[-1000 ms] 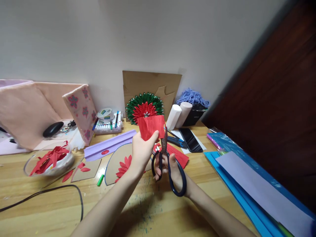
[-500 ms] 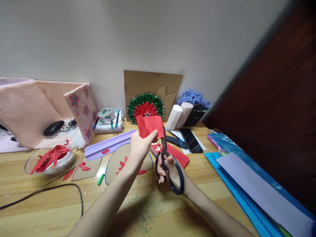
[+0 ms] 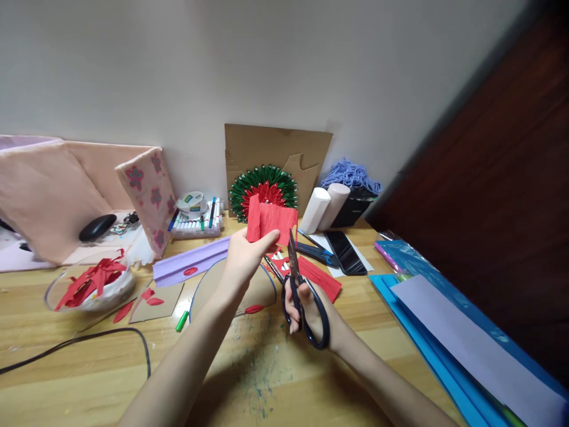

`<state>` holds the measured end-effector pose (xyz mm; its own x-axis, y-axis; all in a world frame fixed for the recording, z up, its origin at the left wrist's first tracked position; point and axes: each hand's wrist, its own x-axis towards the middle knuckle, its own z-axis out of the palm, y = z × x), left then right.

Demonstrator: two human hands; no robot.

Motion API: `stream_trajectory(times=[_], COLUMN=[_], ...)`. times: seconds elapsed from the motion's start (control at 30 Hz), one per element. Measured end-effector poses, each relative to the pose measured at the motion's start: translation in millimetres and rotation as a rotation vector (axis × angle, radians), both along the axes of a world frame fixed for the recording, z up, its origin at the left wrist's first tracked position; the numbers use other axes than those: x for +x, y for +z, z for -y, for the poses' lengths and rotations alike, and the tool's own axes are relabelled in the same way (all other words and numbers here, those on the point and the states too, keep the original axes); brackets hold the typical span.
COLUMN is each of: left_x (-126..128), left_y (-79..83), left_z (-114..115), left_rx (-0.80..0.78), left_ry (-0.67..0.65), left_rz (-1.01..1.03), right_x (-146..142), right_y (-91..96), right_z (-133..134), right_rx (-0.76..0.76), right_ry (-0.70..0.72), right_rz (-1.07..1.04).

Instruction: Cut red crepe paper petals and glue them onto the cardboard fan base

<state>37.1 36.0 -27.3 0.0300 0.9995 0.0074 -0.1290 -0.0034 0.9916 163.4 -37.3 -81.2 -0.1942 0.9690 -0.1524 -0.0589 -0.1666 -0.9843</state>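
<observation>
L hand [image 3: 249, 252] pinches red paper [image 3: 278, 222]; R hand [image 3: 311, 305] grips scissors [image 3: 294, 264] at edge; red scraps [image 3: 95, 281] done, pc. looks mostly uncut.

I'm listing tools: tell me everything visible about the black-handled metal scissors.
The black-handled metal scissors have dark blades and two glossy, seemingly plastic loops. The right hand holds them above the wooden table, thumb and fingers in the loops, blades angled up toward the red crinkled paper. Whether they touch it is unclear.
</observation>
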Motion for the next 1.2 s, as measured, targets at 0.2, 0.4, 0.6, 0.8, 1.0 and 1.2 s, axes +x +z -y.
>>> stream_trajectory(times=[0.2,0.4,0.6,0.8,1.0,1.2], left_x=[3,4,7,5,1,8], left_y=[-1.7,-1.6,-5.3,-2.6,-2.0,-8.4], left_z=[0,2,2,2,-1,-2], left_rx=[-0.019,-0.03,-0.045,-0.022,-0.027,0.108], left_ry=[-0.05,-0.11,-0.106,-0.08,0.008,0.083], left_rz=[-0.032,-0.014,0.007,-0.004,-0.067,0.009], right_x=[2,3,2,4,10,2], right_y=[0.6,-2.7,-5.8,-5.3,-15.3,-3.6], right_z=[2,1,-2,-3,-4,-1], right_rx=[0.02,0.03,0.024,0.055,0.079,0.029], right_ry=[0.011,-0.031,-0.076,-0.094,-0.074,-0.062], right_rz=[-0.065,-0.02,-0.013,0.036,0.094,0.073])
